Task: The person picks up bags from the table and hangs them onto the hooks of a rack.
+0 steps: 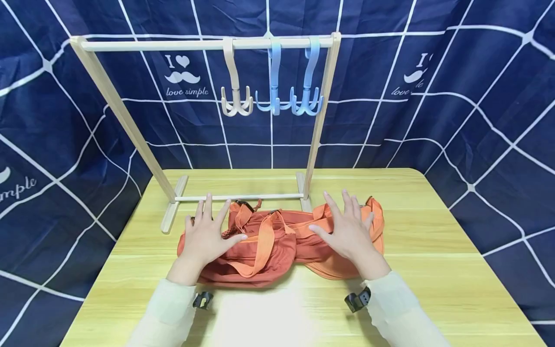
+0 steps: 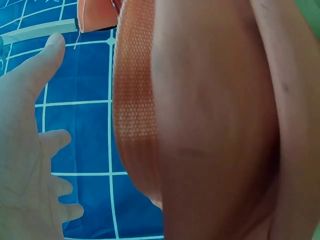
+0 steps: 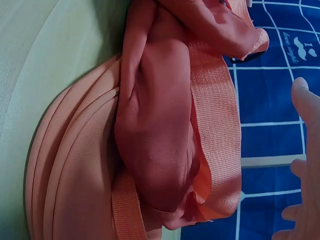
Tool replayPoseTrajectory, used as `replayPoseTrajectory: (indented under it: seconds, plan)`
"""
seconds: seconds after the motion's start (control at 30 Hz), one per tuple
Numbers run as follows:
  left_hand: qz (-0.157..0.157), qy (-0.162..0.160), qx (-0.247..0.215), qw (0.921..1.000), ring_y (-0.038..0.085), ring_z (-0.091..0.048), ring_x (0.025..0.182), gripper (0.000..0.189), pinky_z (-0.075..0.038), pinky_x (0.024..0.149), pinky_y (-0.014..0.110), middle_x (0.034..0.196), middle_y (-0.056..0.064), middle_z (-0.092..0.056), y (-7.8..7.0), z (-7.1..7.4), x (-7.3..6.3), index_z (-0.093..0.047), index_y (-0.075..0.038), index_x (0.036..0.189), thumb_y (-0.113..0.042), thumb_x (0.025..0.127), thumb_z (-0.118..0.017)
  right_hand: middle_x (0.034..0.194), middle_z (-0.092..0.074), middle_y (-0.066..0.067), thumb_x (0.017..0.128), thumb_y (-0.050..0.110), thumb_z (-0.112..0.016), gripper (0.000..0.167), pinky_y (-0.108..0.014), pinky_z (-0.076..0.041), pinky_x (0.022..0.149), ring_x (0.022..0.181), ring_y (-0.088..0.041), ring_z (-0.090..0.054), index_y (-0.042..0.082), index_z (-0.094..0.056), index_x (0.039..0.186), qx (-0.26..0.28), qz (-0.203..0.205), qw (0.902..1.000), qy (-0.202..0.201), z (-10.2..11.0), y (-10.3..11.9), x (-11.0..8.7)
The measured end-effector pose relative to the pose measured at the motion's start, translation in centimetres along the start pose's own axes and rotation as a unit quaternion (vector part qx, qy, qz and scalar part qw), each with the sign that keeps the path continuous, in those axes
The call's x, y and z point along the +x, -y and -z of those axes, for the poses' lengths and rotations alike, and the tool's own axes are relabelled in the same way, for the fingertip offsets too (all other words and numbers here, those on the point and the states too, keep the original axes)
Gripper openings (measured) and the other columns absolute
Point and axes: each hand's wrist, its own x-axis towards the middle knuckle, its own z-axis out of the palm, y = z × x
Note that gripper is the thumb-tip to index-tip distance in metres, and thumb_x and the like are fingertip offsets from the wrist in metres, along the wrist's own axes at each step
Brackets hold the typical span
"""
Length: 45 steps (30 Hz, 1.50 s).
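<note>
A rust-red cloth bag [image 1: 269, 260] with orange webbing straps [image 1: 265, 246] lies slumped on the table. Its right part runs into soft red and orange fabric [image 1: 336, 267] with a curved lower edge. Over the bag's left end, my left hand [image 1: 205, 241] has its fingers spread and straight. Likewise spread, my right hand [image 1: 349, 233] is over the right end and hides part of it. In the right wrist view, layered orange flaps [image 3: 75, 160] with curved, stitched edges show beside the red cloth [image 3: 155, 130]. Neither hand grips anything.
Behind the bag stands a wooden rack [image 1: 173, 46]. One beige hook hanger [image 1: 236, 82] and two blue hook hangers [image 1: 274, 77] hang from its top bar. A dark blue cloth [image 1: 360, 120] with white lines surrounds the wooden table [image 1: 433, 270].
</note>
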Motion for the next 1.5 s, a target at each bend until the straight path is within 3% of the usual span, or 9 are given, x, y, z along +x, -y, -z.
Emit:
replayPoseTrajectory:
  seconds: [0.47,0.9,1.07,1.33,1.5]
  plan:
    - [-0.033,0.000,-0.003,0.9994,0.043,-0.010,0.140,0.098,-0.014,0.101,0.067,0.157,0.020,-0.002,1.6,0.2,-0.4,-0.027,-0.023,0.151,-0.076,0.075,-0.055,0.154,-0.013,-0.021,0.082,0.072,-0.051,0.089,-0.078,-0.002,0.094,0.139,-0.043,-0.012,0.028,-0.020,0.152,0.014,0.040,0.9991,-0.011,0.1,0.8,0.4]
    - [-0.058,0.001,-0.022,0.9981,0.039,-0.014,0.140,0.097,-0.012,0.102,0.068,0.156,0.019,-0.011,3.8,0.4,-0.9,-0.033,-0.020,0.149,-0.069,0.072,-0.066,0.153,-0.017,-0.019,0.081,0.072,-0.052,0.089,-0.078,-0.007,0.094,0.137,-0.042,-0.018,0.028,-0.022,0.151,0.022,0.074,0.9970,0.000,-0.2,1.7,0.8]
    - [-0.078,0.009,-0.028,0.9965,0.038,-0.014,0.140,0.096,-0.013,0.104,0.064,0.156,0.019,-0.010,4.7,0.5,-1.0,-0.032,-0.020,0.149,-0.065,0.073,-0.068,0.153,-0.018,-0.018,0.081,0.071,-0.053,0.087,-0.075,-0.011,0.096,0.137,-0.040,-0.020,0.031,-0.022,0.151,0.029,0.084,0.9960,0.006,-0.3,2.2,0.9]
    - [-0.119,0.004,-0.040,0.9921,0.044,-0.024,0.135,0.093,-0.017,0.102,0.064,0.153,0.023,-0.018,6.1,0.7,-1.3,-0.036,-0.018,0.147,-0.062,0.073,-0.070,0.152,-0.022,-0.018,0.082,0.068,-0.056,0.087,-0.067,-0.015,0.101,0.137,-0.036,-0.023,0.024,-0.027,0.150,0.037,0.114,0.9927,0.016,-0.6,3.0,1.2]
    - [-0.145,0.013,-0.053,0.9879,0.046,-0.026,0.133,0.094,-0.016,0.101,0.064,0.152,0.023,-0.021,7.1,0.7,-1.2,-0.037,-0.017,0.147,-0.058,0.071,-0.074,0.151,-0.026,-0.015,0.081,0.067,-0.058,0.086,-0.066,-0.016,0.102,0.136,-0.035,-0.026,0.025,-0.028,0.149,0.031,0.142,0.9893,0.009,-0.6,3.5,1.4]
